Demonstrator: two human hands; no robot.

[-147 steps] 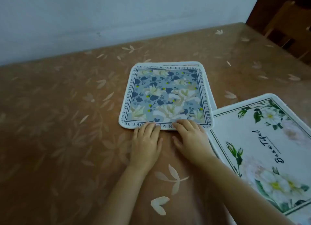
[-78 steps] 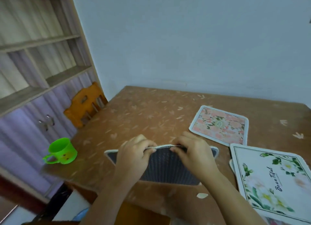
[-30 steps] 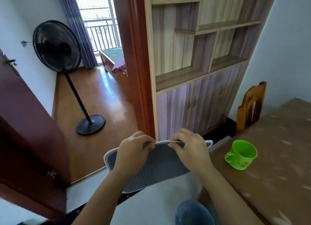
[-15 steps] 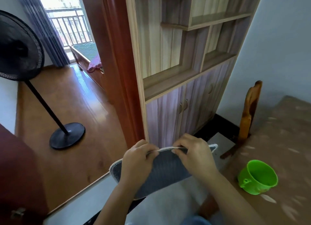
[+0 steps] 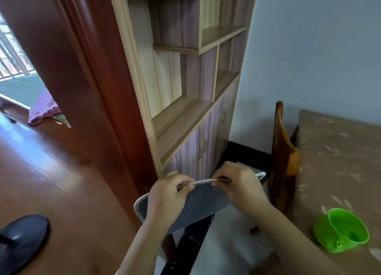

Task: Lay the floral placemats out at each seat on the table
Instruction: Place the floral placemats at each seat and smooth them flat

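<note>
beside a wooden cabinet (image 5: 185, 89) and clear of the table (image 5: 338, 161), the placemat (image 5: 198, 202) is pinched along its top edge by left hand (image 5: 167, 194) and right hand (image 5: 237, 184); its long axis runs between them, grey underside toward the person; the right hand is judged nearer the table.

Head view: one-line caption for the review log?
Both hands, left and right, pinch a placemat by its top edge, grey back up, left of the table with a green cup.
</note>
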